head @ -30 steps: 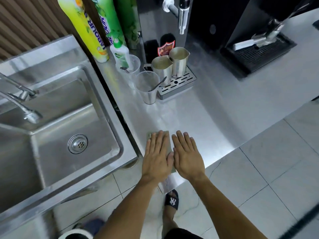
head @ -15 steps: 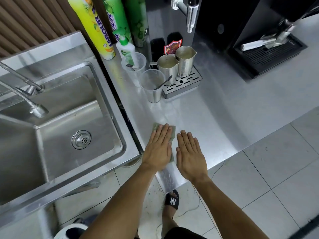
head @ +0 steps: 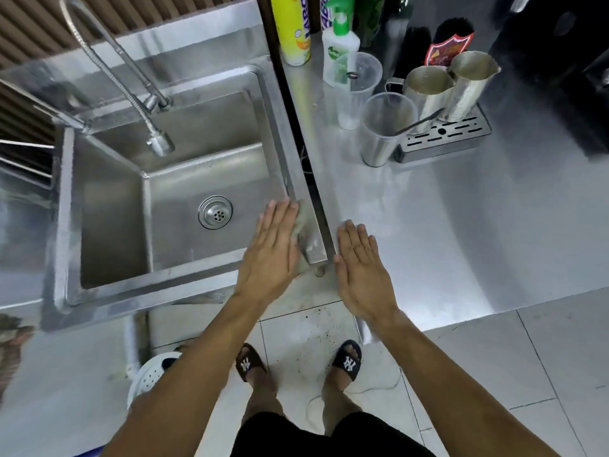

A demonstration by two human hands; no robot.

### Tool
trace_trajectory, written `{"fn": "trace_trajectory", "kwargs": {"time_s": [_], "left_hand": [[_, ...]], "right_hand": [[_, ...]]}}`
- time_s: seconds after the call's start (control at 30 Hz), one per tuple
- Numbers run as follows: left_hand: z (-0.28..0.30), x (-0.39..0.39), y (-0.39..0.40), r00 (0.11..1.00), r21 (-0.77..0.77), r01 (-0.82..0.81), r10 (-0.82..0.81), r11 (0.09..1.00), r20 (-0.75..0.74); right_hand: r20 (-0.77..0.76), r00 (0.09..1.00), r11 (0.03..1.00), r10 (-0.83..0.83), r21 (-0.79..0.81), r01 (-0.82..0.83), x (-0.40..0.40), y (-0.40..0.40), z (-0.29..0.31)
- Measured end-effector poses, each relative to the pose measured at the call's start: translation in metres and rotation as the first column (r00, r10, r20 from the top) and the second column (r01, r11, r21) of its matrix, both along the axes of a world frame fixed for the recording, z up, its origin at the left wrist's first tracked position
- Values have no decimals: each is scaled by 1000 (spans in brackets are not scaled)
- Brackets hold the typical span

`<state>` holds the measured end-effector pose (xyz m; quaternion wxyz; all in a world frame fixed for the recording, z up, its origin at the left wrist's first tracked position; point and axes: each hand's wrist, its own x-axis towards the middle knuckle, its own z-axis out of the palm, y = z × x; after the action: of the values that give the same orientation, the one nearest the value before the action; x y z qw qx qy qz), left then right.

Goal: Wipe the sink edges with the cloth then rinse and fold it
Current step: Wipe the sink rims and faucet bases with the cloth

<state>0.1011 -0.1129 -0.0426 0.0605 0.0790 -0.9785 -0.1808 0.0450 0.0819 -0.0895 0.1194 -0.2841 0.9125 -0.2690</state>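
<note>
**Cloth on sink's right edge, both hands flat**

Left hand (head: pixel 275 250) lies flat, fingers straight, pressing the cloth (head: pixel 302 222) onto the right edge of the sink (head: pixel 298 179), near the front corner. Cloth is mostly under the palm; a greyish strip shows beside the fingers on the rim. Right hand (head: pixel 361 268) is flat too, fingers straight and together, resting on the bench (head: pixel 461 242) just right of the sink, holding nothing. A dark gap separates sink rim and bench between the two hands.

Drain (head: pixel 215 212) sits mid-basin, left of the left hand. Faucet (head: pixel 158 143) hangs over the back of the basin. On the bench behind the sink's right edge: yellow bottle (head: pixel 293 31), soap bottle (head: pixel 339 47), two plastic cups (head: pixel 384 127), two metal pitchers (head: pixel 451 87) on a drip tray (head: pixel 445 141).
</note>
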Motion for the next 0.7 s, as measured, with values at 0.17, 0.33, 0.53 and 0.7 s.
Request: {"fn": "trace_trajectory", "kwargs": {"time_s": [0.17, 0.33, 0.53, 0.7], "left_hand": [[-40, 24, 2, 973, -62, -41, 54, 997, 226], [-63, 20, 19, 978, -50, -174, 179, 983, 103], [-75, 38, 3, 989, -92, -148, 148, 985, -7], [-78, 83, -53, 955, -165, -293, 298, 942, 6]], "right_hand": [[13, 985, 985, 170, -2, -170, 8, -49, -2], [-61, 984, 986, 166, 21, -165, 8, -53, -16], [-138, 948, 951, 287, 157, -265, 7, -53, -21], [-148, 948, 949, 281, 194, -250, 13, -62, -16]]}}
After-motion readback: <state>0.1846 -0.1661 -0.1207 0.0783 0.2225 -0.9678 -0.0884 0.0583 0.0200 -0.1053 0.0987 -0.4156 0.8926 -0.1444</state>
